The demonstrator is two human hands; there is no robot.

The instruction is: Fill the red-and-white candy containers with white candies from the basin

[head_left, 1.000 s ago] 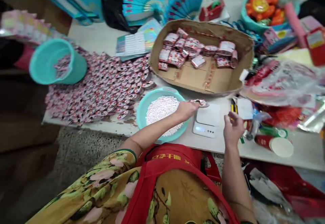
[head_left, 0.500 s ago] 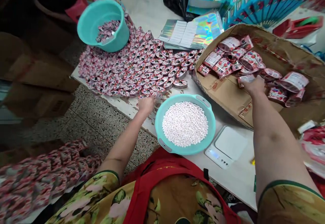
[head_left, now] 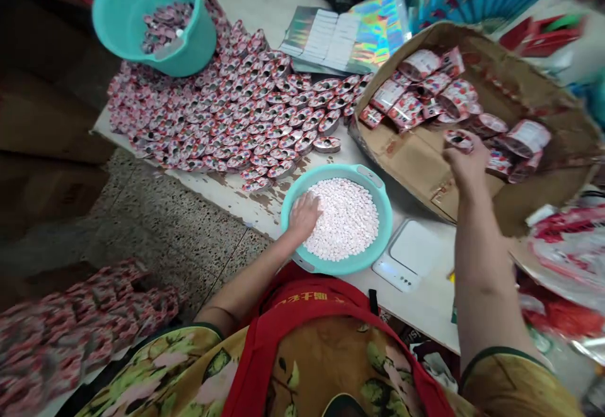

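Clutching a packet (head_left: pixel 459 142), right hand (head_left: pixel 467 165) over cardboard tray (head_left: pixel 411 168), left hand (head_left: pixel 305 217) at white pellets (head_left: pixel 348 222), grip unclear, scale (head_left: pixel 416 247) beside bowl (head_left: pixel 384 218)

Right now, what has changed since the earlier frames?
The left hand, holding a pack by the scale a second ago, then at the edge of the pack rows, now rests in the white pellets in the basin, no pack visible in it. The right hand has moved from right of the scale to the cardboard tray, gripping a printed pack. Basin, scale and tray look unmoved.
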